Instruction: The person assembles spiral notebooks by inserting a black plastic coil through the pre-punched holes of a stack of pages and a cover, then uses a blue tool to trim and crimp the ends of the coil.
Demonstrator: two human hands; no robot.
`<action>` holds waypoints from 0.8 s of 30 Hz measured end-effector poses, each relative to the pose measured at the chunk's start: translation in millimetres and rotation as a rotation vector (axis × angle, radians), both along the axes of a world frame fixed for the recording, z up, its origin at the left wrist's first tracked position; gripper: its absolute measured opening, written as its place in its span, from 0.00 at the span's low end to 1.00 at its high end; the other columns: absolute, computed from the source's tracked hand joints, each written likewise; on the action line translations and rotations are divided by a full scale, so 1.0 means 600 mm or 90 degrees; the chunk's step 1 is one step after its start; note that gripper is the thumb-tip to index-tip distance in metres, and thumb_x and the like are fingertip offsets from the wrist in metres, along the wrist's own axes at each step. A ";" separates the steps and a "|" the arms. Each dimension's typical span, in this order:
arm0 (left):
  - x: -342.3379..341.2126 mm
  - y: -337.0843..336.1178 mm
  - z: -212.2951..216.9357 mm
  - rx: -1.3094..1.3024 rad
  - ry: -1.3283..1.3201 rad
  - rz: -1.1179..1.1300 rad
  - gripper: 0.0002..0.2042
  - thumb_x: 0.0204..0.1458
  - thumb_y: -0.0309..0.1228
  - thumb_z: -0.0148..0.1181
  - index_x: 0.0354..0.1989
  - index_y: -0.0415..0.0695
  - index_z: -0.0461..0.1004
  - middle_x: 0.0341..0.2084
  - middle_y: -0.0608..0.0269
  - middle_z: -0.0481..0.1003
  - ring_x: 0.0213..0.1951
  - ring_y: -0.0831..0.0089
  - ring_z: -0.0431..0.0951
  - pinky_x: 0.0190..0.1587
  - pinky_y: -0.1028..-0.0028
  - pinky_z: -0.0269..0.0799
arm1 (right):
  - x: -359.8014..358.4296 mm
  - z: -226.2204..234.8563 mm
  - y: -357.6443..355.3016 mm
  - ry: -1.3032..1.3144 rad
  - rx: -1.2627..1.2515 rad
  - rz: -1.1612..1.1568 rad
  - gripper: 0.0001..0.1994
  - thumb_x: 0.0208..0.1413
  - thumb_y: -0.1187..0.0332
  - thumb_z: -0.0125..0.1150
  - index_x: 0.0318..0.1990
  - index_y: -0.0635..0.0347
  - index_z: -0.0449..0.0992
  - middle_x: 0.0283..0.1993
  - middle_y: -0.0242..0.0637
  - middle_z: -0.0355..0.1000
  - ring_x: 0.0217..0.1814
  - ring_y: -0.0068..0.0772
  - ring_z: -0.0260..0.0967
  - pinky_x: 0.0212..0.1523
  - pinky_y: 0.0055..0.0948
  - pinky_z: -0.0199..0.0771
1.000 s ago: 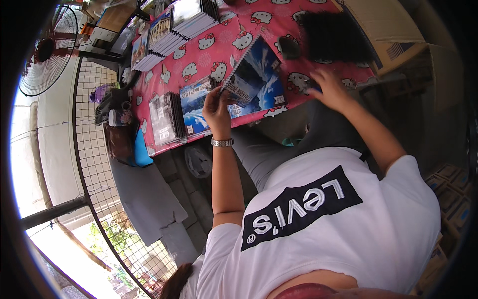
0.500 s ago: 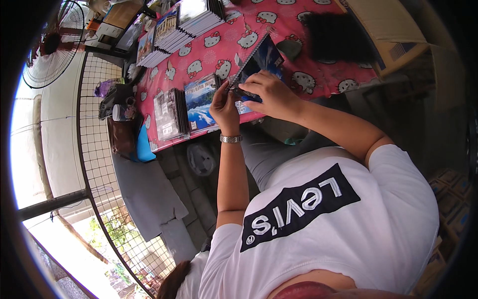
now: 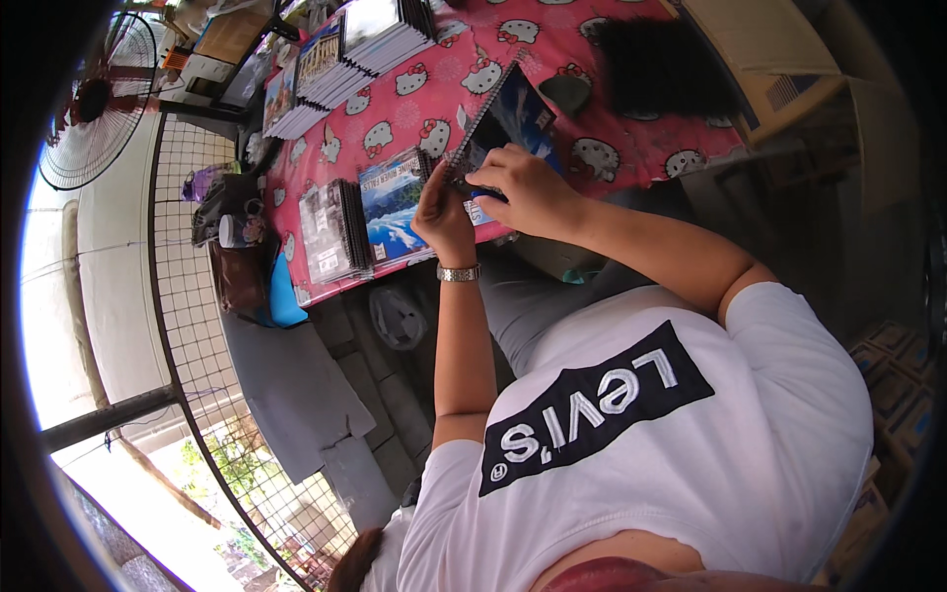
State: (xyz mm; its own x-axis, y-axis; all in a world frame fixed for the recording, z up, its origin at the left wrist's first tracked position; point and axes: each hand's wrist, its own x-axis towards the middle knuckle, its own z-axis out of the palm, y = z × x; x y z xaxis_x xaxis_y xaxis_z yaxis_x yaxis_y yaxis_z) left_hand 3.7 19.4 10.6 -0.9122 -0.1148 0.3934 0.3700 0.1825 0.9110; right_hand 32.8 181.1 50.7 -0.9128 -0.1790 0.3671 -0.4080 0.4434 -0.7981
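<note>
A spiral notebook (image 3: 511,111) with a dark blue picture cover is tilted up over the red patterned tablecloth (image 3: 434,89). My left hand (image 3: 444,209), a watch on its wrist, grips the notebook's near corner by the wire spine. My right hand (image 3: 528,187) closes on the same lower edge right beside it, and the two hands touch. Left of my hands, a stack of notebooks with a blue landscape cover (image 3: 393,202) lies flat, with a darker stack (image 3: 327,232) beside it.
More notebook stacks (image 3: 380,28) stand at the table's far left. A black bundle (image 3: 659,64) and a cardboard box (image 3: 764,59) lie to the right. A wire mesh fence (image 3: 187,296), a fan (image 3: 87,101) and a brown bag (image 3: 237,278) are on the left.
My right hand came in from the table's right side and took hold of the notebook next to my left hand. The notebook now stands more tilted up.
</note>
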 end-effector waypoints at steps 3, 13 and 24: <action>0.004 -0.008 -0.008 0.013 0.014 -0.001 0.17 0.52 0.10 0.52 0.50 0.34 0.77 0.39 0.58 0.81 0.36 0.80 0.78 0.40 0.78 0.76 | -0.006 0.008 -0.005 -0.354 -0.271 0.104 0.14 0.53 0.66 0.66 0.44 0.65 0.79 0.43 0.43 0.75 0.48 0.31 0.72 0.49 0.27 0.71; -0.008 -0.209 -0.009 0.332 -0.126 0.240 0.11 0.56 0.23 0.60 0.48 0.38 0.75 0.34 0.61 0.80 0.30 0.76 0.80 0.23 0.79 0.76 | 0.025 -0.128 0.184 -0.042 0.089 -0.190 0.16 0.46 0.67 0.68 0.44 0.61 0.78 0.42 0.44 0.73 0.47 0.46 0.72 0.49 0.38 0.71; -0.013 -0.309 -0.101 -0.006 -0.168 0.383 0.13 0.53 0.19 0.63 0.47 0.32 0.76 0.34 0.59 0.78 0.33 0.76 0.77 0.36 0.78 0.75 | -0.080 -0.109 0.377 0.118 0.339 -0.357 0.11 0.51 0.62 0.64 0.36 0.58 0.77 0.42 0.41 0.73 0.47 0.48 0.70 0.47 0.43 0.72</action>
State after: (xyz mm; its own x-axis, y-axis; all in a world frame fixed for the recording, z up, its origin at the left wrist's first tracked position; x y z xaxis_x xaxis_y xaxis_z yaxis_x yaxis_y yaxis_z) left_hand -4.3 -166.0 -50.2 -0.7561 -0.6323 0.1688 -0.0350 0.2965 0.9544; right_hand -15.4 407.3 -14.5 -0.8515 0.0955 0.5156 -0.1154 0.9250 -0.3619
